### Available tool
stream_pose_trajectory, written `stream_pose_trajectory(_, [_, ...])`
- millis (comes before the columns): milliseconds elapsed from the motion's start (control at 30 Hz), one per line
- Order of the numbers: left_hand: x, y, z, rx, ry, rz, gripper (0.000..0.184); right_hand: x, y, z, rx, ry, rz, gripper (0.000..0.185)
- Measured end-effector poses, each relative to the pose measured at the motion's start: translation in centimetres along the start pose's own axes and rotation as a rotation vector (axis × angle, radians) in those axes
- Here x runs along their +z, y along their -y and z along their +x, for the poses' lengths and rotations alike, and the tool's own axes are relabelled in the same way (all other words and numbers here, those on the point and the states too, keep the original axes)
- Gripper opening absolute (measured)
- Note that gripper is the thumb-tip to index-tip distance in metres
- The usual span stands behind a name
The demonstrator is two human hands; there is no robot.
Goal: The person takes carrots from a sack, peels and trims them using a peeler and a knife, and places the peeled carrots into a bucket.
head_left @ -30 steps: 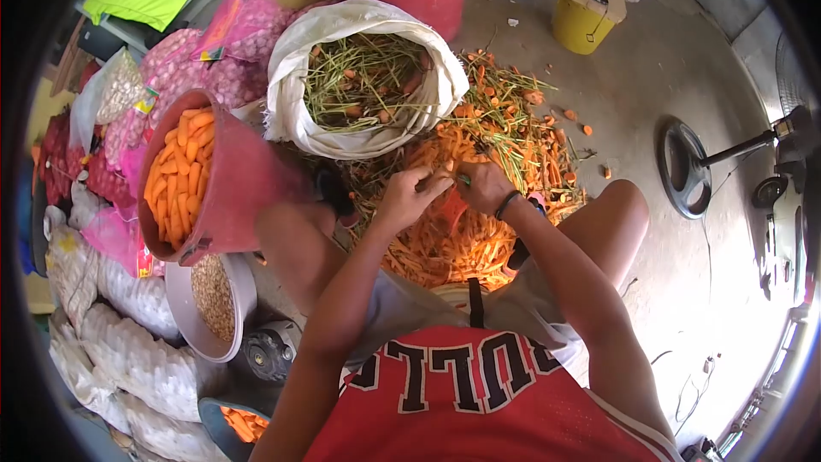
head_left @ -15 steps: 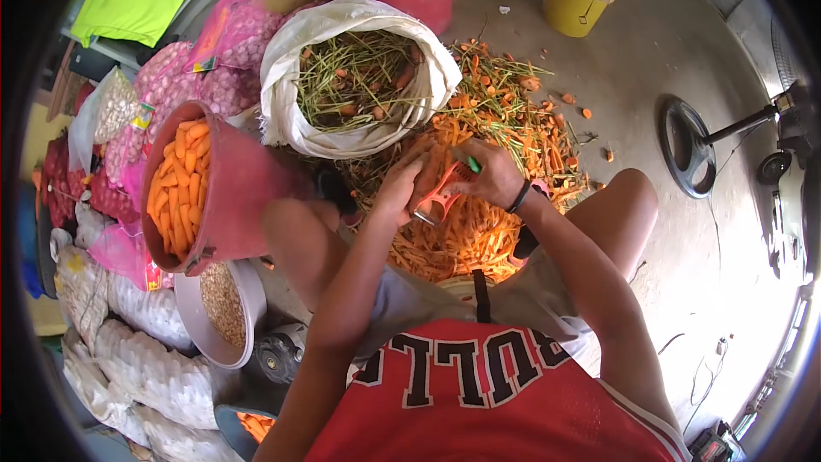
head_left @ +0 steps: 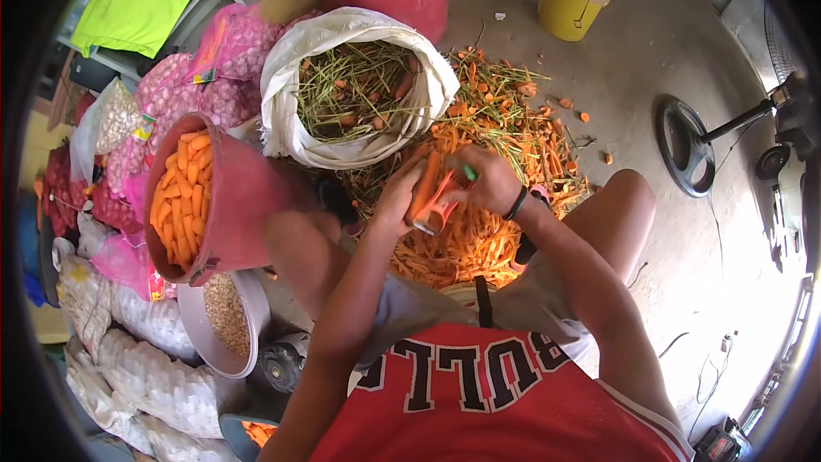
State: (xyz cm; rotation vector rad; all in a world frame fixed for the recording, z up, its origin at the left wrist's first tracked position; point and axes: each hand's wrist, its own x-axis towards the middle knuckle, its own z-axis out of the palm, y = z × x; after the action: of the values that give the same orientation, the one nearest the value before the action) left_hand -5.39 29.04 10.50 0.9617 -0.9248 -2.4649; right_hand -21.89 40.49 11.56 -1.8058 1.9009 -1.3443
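Note:
In my left hand (head_left: pixel 400 194) is an orange carrot (head_left: pixel 426 186), its lower end pointing toward my lap. My right hand (head_left: pixel 489 181) grips a red-orange peeler (head_left: pixel 443 200) with a green part showing between the fingers. The peeler's head lies against the carrot's lower end. Below both hands spreads a heap of orange peelings (head_left: pixel 462 248). Carrot tops and cut ends (head_left: pixel 505 107) lie beyond it. The white sack (head_left: pixel 282 94) just ahead holds green stalks and some carrots.
A red bucket (head_left: pixel 244 197) of peeled carrots leans at the left, near a pale basin (head_left: pixel 195 316). Pink net bags (head_left: pixel 175 90) stand behind. A yellow bucket (head_left: pixel 564 17) is at the back, and a round black stand base (head_left: pixel 684 145) at the right.
Between one second ago and now, the peeler and carrot have come into clear view between my hands. Since half a second ago, the peeler has moved slightly down along the carrot.

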Motion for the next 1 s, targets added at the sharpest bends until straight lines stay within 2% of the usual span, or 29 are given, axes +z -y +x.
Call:
stream_pose_trajectory(33, [0.0, 0.2, -0.1, -0.017, 0.015, 0.027, 0.040, 0.4, 0.7, -0.2, -0.084, 0.037, -0.045, 0.054])
stream_pose_trajectory(133, [-1.3, 0.0, -0.9, -0.066, 0.121, 0.197, 0.042, -1.3, -2.8, 0.8, 0.152, -0.065, -0.073, 0.054])
stream_pose_trajectory(200, [-0.2, -0.6, -1.5, -0.031, 0.055, 0.282, 0.042, -3.2, -4.5, 1.8, 0.384, -0.122, -0.129, 0.057])
stream_pose_trajectory(233, [-0.1, -0.6, -1.8, -0.027, 0.034, 0.265, 0.042, -3.4, -4.9, 1.9, 0.334, -0.230, -0.239, 0.058])
stream_pose_trajectory(333, [-0.7, -0.5, -0.6, -0.039, 0.018, 0.101, 0.043, -1.6, -2.9, 0.6, 0.256, -0.100, 0.013, 0.059])
stream_pose_trajectory(367, [-1.0, -0.3, -0.2, -0.051, 0.015, 0.027, 0.043, -0.7, -1.0, 0.0, 0.123, -0.070, 0.082, 0.059])
stream_pose_trajectory(467, [-0.1, 0.2, -0.7, -0.012, 0.028, 0.058, 0.044, 0.1, 0.7, -0.4, -0.032, 0.064, -0.049, 0.057])
stream_pose_trajectory(500, [-0.4, -0.3, -1.2, -0.002, 0.142, 0.141, 0.044, -0.4, 0.4, 0.0, -0.054, 0.007, -0.065, 0.054])
stream_pose_trajectory(533, [-0.8, -0.3, -1.4, -0.021, 0.136, 0.178, 0.043, -0.9, -0.9, 0.4, 0.082, -0.032, -0.048, 0.054])
stream_pose_trajectory(600, [-0.9, -0.3, -1.4, -0.047, 0.136, 0.248, 0.043, -2.7, -3.1, 1.4, 0.176, -0.149, -0.137, 0.054])
stream_pose_trajectory(700, [-0.6, -0.5, -1.2, -0.010, 0.094, 0.143, 0.042, -3.2, -3.6, 1.4, 0.368, -0.194, -0.103, 0.052])
stream_pose_trajectory(733, [-0.4, -0.8, -1.1, -0.012, 0.093, 0.111, 0.041, -2.6, -2.3, 1.1, 0.262, -0.189, 0.060, 0.052])
stream_pose_trajectory(767, [0.1, -0.8, -1.0, -0.022, 0.026, -0.002, 0.040, -1.6, -0.8, 0.5, 0.174, -0.114, 0.097, 0.052])
stream_pose_trajectory(800, [-0.3, -0.5, -0.5, -0.015, 0.071, -0.010, 0.042, -1.0, 0.7, 0.3, 0.088, -0.037, 0.138, 0.052])
stream_pose_trajectory(900, [-2.1, 0.5, 0.0, -0.029, 0.158, 0.044, 0.045, -0.4, 1.1, 0.4, -0.084, 0.017, -0.085, 0.051])
stream_pose_trajectory(1000, [-1.3, -0.6, -1.2, -0.078, 0.214, 0.220, 0.043, -2.6, -2.1, 1.7, 0.244, -0.087, -0.083, 0.051])
